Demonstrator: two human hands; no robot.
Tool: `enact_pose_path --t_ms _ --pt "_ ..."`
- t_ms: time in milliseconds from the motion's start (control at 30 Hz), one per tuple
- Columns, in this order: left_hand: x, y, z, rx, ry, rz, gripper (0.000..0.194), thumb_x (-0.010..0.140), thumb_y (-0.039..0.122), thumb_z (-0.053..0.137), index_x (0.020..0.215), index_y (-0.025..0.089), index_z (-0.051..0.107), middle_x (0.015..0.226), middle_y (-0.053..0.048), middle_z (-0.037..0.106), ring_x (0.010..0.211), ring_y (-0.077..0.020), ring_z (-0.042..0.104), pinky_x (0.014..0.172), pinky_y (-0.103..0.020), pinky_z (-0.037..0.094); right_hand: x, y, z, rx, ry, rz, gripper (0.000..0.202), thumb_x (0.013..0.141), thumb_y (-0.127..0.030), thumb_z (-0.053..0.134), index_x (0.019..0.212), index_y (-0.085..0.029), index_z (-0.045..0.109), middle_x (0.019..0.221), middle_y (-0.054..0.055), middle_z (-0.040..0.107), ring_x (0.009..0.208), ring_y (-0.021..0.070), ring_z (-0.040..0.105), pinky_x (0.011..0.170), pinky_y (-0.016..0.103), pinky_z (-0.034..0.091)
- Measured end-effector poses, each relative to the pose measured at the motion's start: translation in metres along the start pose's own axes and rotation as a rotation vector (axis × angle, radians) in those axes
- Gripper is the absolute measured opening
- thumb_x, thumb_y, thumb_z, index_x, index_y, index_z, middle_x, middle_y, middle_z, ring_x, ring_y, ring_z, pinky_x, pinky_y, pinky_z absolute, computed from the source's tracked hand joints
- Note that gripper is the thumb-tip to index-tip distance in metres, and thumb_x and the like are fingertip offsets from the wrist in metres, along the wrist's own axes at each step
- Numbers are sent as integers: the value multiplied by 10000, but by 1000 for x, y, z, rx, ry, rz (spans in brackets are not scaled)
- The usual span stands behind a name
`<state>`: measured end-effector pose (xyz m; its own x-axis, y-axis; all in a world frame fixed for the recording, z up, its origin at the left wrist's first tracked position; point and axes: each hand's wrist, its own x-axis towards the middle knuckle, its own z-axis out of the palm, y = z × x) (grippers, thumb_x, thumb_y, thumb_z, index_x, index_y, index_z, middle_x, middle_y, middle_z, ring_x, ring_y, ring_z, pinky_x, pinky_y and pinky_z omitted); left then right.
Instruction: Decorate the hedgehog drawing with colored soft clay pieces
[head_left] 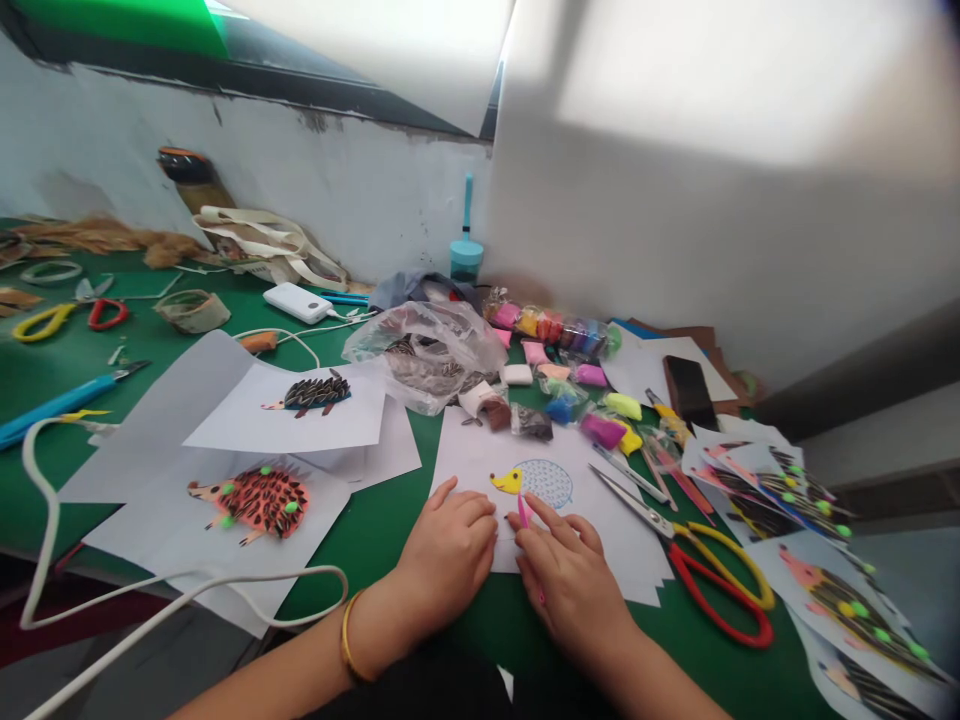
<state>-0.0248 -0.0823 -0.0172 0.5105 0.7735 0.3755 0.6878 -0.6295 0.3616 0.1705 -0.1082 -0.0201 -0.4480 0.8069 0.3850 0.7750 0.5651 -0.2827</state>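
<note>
On a white sheet lies a hedgehog picture with a yellow face and a blue-outlined, scale-patterned body. My right hand rests at the picture's lower edge, its fingers closed round a slim pink tool whose tip touches the paper below the face. To the left, my left hand lies on the sheet's lower left edge with its fingers curled together; whatever is under them is hidden.
Scissors lie right of the sheet, beside finished hedgehog pictures. Packets of coloured clay and a plastic bag sit behind. A white cable crosses the left side.
</note>
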Motion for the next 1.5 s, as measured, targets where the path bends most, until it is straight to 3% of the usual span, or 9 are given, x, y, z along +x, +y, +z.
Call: enact_pose_path --t_ms 600,800,1500 --pt "2 2 -2 -4 -31 -23 152 915 151 511 911 200 655 1008 -34 697 1009 -203 628 1107 -511 350 8 -2 2 -5 -12 8 250 966 -151 468 1159 -222 611 1212 79 709 1345 228 494 981 378 299" --pt "2 2 -2 -8 -22 -24 158 931 162 502 917 198 655 1033 -34 699 1014 -203 628 1103 -511 349 7 -1 -1 23 1 -4 276 967 -142 454 1189 -214 603 1083 77 748 1350 223 489 989 379 293" --pt "2 1 -1 -1 -5 -25 178 927 160 496 927 205 668 1005 -37 700 1004 -200 632 1108 -510 352 8 1 0 36 15 -12 273 931 -113 476 1148 -212 609 1109 67 740 1313 217 526 977 371 314"
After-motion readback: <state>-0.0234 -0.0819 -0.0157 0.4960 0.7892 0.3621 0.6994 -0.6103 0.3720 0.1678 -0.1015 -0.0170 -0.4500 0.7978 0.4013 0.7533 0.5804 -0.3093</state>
